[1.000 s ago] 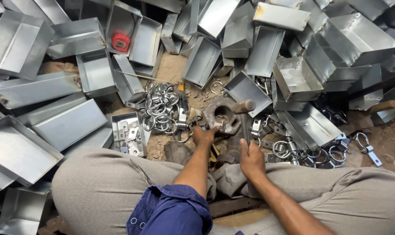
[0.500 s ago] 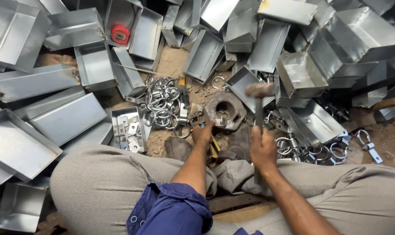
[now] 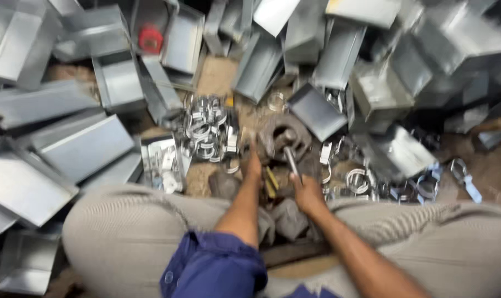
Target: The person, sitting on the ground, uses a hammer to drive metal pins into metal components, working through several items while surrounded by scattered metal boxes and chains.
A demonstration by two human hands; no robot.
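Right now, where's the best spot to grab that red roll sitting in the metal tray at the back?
Probably from above, fingers across the outer rim of the red roll. It sits inside an open-topped metal tray whose walls block a sideways approach. The picture is blurred, so its exact pose is unclear.

Dim, motion-blurred view; metal glints softly, perhaps lit from above.

Folded grey sheet-metal trays [image 3: 79, 146] are heaped across the dirt floor [image 3: 220, 74], open sides up or tilted. A red round object [image 3: 150, 40] is seen inside one tray at the top. Shiny metal clamp rings [image 3: 206, 129] are piled at the centre
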